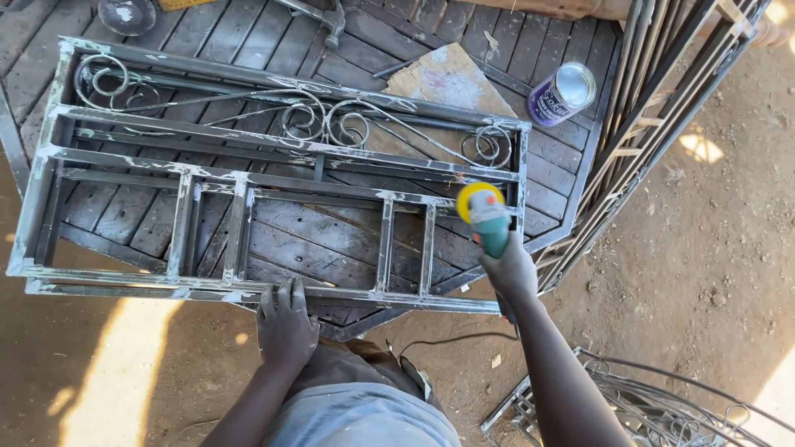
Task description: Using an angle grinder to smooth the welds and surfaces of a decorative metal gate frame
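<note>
Left hand (286, 324) nearest, flat and open on near rail of metal grille frame (248, 186) lying across wooden pallet (546, 165). Right hand (511, 269) grip closed round teal angle grinder (489, 222), yellow disc on frame's right end. Purple tin (563, 93) far right.

From my feed the metal window frame (248, 186) looks dull grey-green, with rough whitish filler smeared over the joints. The grinder (489, 219) has a matt teal plastic body and a yellow disc. Underneath, the wooden platform (530, 58) is weathered and dry. Far right, the tin can (563, 93) has a shiny lid.
</note>
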